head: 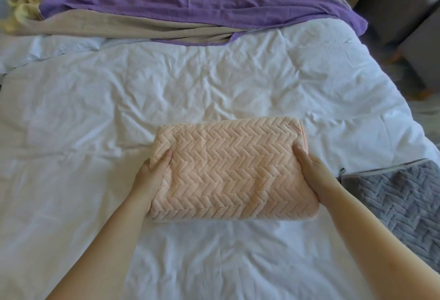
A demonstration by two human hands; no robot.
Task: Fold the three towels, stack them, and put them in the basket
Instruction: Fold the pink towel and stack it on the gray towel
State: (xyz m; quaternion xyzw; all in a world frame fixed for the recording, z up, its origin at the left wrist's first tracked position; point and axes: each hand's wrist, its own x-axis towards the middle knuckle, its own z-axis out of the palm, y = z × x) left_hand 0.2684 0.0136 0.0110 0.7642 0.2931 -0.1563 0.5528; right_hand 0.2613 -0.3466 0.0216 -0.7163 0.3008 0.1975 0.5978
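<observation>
head view: left hand (155, 170) and right hand (312, 171) in grip on plush, herringbone-ribbed, rectangular peach towel (229, 171)

I hold the folded pink towel (228, 171) with both hands. It has a zigzag pattern and sits on the white bed cover (95, 109). My left hand (154, 168) grips its left end, with my thumb on top and my other fingers hidden under the edge. My right hand (312, 171) grips the right end the same way. A grey towel (400, 204) with the same zigzags lies flat near my right arm, at the side of the bed. Far up the bed lies a long purple and tan blanket (190, 11), all bunched up. A yellow cloth (21, 2) is at its left end.
</observation>
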